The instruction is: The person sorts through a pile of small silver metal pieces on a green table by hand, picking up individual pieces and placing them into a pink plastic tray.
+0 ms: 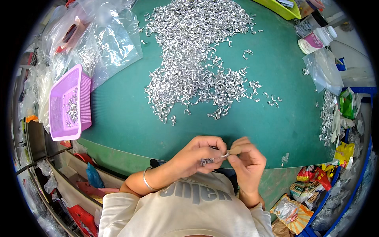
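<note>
Just off the near edge of the table, my two hands meet at the fingertips. My left hand (200, 153) is closed, with several small curved silver metal pieces (206, 161) held in its fingers. One such crescent-shaped piece (225, 155) is pinched between the fingertips of both hands. My right hand (250, 158) is closed in a pinch at that piece, its fingertips slightly blurred. A tan patch shows at the right fingertips; I cannot tell whether it is a finger covering. Beyond my hands, a large heap of the same silver pieces (185, 67) spreads over the green tabletop (122, 114).
A purple basket (85, 104) with some silver pieces stands at the left edge, beside clear plastic bags (118, 43). At the right are a white bottle (317, 40), a strip of silver pieces (327, 118) and a blue-framed rack (347, 185) near colourful packets. A yellow-green tray (282, 8) sits far right.
</note>
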A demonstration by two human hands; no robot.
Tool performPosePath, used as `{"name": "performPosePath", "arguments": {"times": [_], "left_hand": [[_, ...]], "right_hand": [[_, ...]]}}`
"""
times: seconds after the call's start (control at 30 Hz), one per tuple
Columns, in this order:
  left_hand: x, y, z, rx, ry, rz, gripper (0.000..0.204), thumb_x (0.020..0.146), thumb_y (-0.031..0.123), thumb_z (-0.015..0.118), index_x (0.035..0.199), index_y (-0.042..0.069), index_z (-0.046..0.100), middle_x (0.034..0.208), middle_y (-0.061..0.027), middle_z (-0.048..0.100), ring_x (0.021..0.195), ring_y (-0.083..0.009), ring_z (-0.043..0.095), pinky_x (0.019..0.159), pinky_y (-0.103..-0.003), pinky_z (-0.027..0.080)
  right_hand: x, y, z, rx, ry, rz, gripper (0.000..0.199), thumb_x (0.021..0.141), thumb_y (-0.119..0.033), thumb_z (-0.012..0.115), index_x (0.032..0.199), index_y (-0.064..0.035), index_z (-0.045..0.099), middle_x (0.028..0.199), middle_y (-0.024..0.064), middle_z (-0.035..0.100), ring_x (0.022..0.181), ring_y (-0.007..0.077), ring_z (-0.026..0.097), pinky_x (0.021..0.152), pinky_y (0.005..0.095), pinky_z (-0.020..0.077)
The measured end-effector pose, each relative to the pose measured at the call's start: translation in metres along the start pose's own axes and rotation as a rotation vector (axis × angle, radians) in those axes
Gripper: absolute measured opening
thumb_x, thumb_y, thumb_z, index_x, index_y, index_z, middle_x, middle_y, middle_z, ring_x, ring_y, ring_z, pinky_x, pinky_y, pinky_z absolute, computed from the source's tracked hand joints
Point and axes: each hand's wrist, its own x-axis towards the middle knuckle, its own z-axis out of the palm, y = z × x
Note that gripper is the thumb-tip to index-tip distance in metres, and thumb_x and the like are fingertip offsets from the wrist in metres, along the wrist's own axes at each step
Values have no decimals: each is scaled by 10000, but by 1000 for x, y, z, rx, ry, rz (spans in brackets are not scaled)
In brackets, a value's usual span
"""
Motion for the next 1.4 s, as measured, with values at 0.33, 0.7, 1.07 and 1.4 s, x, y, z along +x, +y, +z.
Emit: {"name": "performPosePath", "arguments": {"times": [0.33,0.7,1.07,1.4], "left_hand": [[8,-1,-20,-25,-70,216,241,776,202,398,703,-18,462,672,-127,452,416,-132,372,358,-232,254],[2,4,-37,-532,-24,78,276,909,213,404,961,-22,539,803,-91,526,549,-112,447,447,-204,365],[4,3,-24,-666,104,50,302,930,252,363,950,-14,505,819,-66,417,634,-122,374,510,-231,374],[2,16,-8,-862,302,41,201,928,168,376,946,3,489,891,-72,448,659,-108,405,516,-205,400]], "right_hand": [[61,15,8,-1005,-146,-184,372,670,-48,670,1027,-53,566,1131,92,461,985,294,453,804,357,376],[40,21,-19,-792,208,7,131,720,53,598,847,22,587,817,130,571,722,274,540,654,327,443],[66,27,-5,-1080,16,-197,182,734,-13,609,912,-13,572,868,106,521,802,269,486,710,345,379],[53,10,-24,-808,-54,-119,87,683,53,615,751,7,588,765,113,572,714,274,528,657,333,422]]}}
